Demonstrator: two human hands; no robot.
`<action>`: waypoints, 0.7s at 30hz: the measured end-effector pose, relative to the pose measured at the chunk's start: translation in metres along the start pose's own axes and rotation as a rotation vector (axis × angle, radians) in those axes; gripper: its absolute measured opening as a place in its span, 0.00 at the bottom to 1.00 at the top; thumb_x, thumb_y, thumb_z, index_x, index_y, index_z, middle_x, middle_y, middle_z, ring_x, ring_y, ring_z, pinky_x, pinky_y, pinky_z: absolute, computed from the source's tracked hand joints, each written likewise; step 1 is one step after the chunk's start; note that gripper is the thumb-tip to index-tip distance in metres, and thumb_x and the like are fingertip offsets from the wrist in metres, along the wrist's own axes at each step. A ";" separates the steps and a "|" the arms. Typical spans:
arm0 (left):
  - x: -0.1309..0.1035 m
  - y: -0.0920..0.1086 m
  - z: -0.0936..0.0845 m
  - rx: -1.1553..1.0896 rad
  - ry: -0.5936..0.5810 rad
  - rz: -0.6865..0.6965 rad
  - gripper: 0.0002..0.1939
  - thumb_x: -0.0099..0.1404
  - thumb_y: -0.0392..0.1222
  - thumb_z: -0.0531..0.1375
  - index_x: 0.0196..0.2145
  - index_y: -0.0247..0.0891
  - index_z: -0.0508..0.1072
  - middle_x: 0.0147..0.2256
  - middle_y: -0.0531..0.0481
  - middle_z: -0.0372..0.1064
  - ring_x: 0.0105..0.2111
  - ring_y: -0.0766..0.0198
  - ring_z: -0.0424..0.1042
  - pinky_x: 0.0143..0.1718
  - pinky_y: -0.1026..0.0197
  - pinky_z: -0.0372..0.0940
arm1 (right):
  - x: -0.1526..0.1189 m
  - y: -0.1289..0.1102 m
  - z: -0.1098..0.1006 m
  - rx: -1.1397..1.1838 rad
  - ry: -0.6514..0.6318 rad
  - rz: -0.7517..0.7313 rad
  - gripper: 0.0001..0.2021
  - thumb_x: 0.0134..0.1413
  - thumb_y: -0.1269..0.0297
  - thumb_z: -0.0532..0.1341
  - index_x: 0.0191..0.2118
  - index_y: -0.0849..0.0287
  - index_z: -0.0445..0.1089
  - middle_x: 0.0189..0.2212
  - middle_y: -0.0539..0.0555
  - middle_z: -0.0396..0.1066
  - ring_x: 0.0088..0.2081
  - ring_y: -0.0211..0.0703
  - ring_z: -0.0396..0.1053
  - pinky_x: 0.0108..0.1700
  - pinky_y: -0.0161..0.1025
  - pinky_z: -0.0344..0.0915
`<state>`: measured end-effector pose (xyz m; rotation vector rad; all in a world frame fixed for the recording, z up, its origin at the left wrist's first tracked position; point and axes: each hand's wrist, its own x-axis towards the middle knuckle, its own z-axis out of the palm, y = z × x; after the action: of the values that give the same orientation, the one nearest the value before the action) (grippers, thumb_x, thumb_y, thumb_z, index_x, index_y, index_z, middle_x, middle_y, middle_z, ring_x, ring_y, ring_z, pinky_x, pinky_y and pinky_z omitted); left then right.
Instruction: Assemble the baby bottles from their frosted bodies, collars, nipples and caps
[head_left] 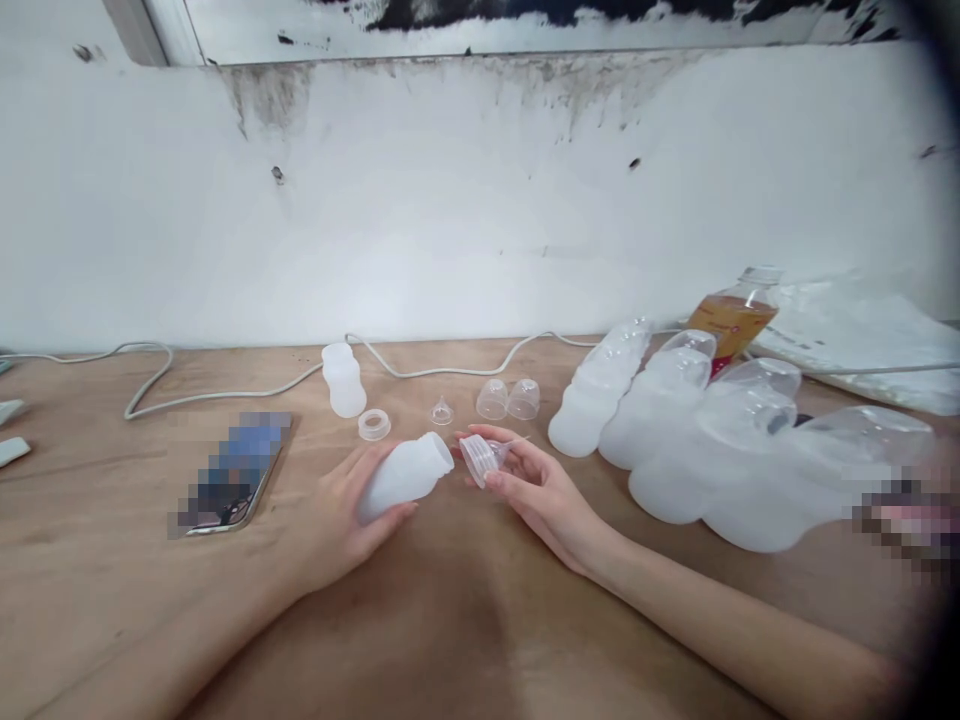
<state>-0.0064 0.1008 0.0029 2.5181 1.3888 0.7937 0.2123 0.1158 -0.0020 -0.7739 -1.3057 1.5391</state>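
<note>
My left hand point(352, 510) is wrapped round a frosted white baby bottle point(405, 474), tilted so that its bare neck points up and to the right. Close to that opening, my right hand point(536, 488) pinches a clear bottle nipple with its screw ring point(481, 458); a small gap lies between ring and neck. Behind them on the table are a loose clear ring point(374, 425), a loose nipple point(442, 411) and two clear dome caps point(493, 400). Another frosted bottle without a cap point(344, 381) stands at the back left.
Several capped bottles point(675, 430) are grouped at the right. Behind them are a drink bottle with an orange label point(735, 315) and white plastic bags point(862, 330). A phone point(236, 475) lies at the left. A white cable point(442, 373) runs along the wall.
</note>
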 end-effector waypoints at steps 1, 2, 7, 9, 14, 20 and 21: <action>0.000 -0.002 0.001 -0.009 0.007 -0.004 0.21 0.60 0.45 0.53 0.50 0.41 0.54 0.45 0.47 0.62 0.43 0.60 0.65 0.42 0.60 0.61 | 0.000 -0.001 0.000 -0.014 -0.005 -0.007 0.19 0.45 0.66 0.62 0.46 0.53 0.62 0.48 0.53 0.64 0.49 0.41 0.61 0.52 0.42 0.57; 0.001 -0.003 0.002 -0.013 0.002 0.006 0.21 0.60 0.45 0.53 0.50 0.42 0.54 0.46 0.47 0.62 0.43 0.60 0.64 0.42 0.60 0.61 | 0.000 -0.001 0.000 -0.025 -0.016 -0.014 0.20 0.44 0.67 0.63 0.46 0.53 0.62 0.48 0.52 0.63 0.49 0.40 0.62 0.52 0.41 0.58; -0.001 0.004 -0.002 -0.002 -0.103 0.072 0.25 0.59 0.42 0.54 0.53 0.41 0.53 0.47 0.46 0.60 0.44 0.59 0.63 0.44 0.59 0.60 | -0.001 -0.001 0.001 -0.159 -0.155 -0.053 0.22 0.40 0.72 0.64 0.45 0.53 0.63 0.49 0.51 0.62 0.49 0.40 0.62 0.48 0.38 0.62; 0.000 0.008 -0.005 -0.022 -0.126 0.069 0.25 0.58 0.42 0.55 0.53 0.40 0.55 0.46 0.46 0.60 0.44 0.60 0.63 0.44 0.60 0.60 | -0.003 -0.001 0.001 -0.223 -0.195 -0.066 0.21 0.41 0.73 0.63 0.45 0.53 0.63 0.50 0.51 0.62 0.51 0.40 0.60 0.50 0.38 0.60; 0.007 0.013 -0.022 -0.107 -0.308 0.027 0.22 0.58 0.43 0.55 0.51 0.41 0.59 0.42 0.51 0.64 0.40 0.63 0.65 0.41 0.63 0.61 | -0.006 -0.002 0.000 -0.318 -0.263 -0.101 0.20 0.42 0.71 0.63 0.45 0.53 0.63 0.51 0.52 0.61 0.49 0.41 0.61 0.48 0.39 0.62; 0.009 0.013 -0.033 -0.037 -0.313 0.125 0.21 0.57 0.45 0.57 0.48 0.43 0.61 0.41 0.53 0.66 0.37 0.63 0.67 0.36 0.64 0.63 | -0.007 -0.013 0.004 -0.489 -0.209 -0.106 0.21 0.37 0.65 0.66 0.41 0.58 0.64 0.41 0.53 0.69 0.42 0.40 0.67 0.44 0.37 0.64; 0.008 0.012 -0.031 0.037 -0.250 0.170 0.22 0.57 0.44 0.56 0.50 0.42 0.59 0.42 0.51 0.65 0.37 0.62 0.67 0.36 0.62 0.63 | -0.007 -0.014 0.005 -0.473 -0.184 -0.052 0.20 0.37 0.62 0.66 0.39 0.60 0.64 0.36 0.53 0.70 0.37 0.40 0.69 0.39 0.35 0.66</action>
<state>-0.0101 0.0968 0.0368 2.6799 1.1320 0.4602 0.2134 0.1075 0.0118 -0.8940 -1.8493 1.2949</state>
